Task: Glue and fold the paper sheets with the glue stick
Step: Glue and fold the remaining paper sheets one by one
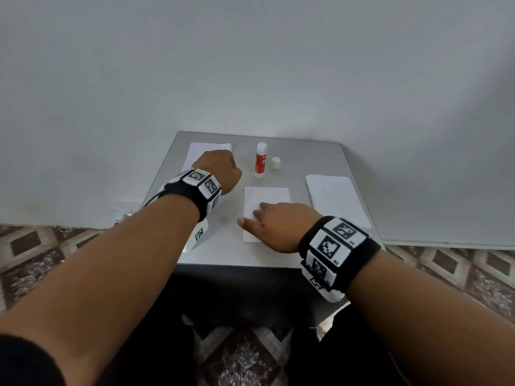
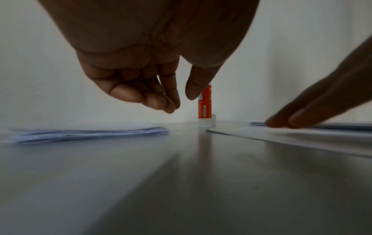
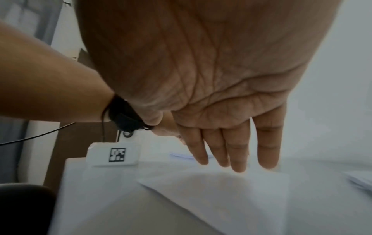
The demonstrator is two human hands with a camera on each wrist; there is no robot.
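On my small grey table (image 1: pixel 320 160) I count: one glue stick (image 1: pixel 260 160), red label, standing upright and uncapped toward the far edge, with its white cap (image 1: pixel 276 163) just beside it on the right. One folded paper sheet (image 1: pixel 266 201) at centre, nearer me than the glue stick. One stack of sheets (image 1: pixel 206 150) at far left, another stack (image 1: pixel 337 199) at right. My left hand (image 1: pixel 220 174) hovers above the table beside the left stack, fingers (image 2: pixel 141 93) loosely curled, holding nothing; the glue stick stands apart from it, just beyond the thumb in the left wrist view. My right hand (image 1: pixel 278 227) lies flat, straight fingers (image 3: pixel 233 147) resting on the centre sheet, gripping nothing.
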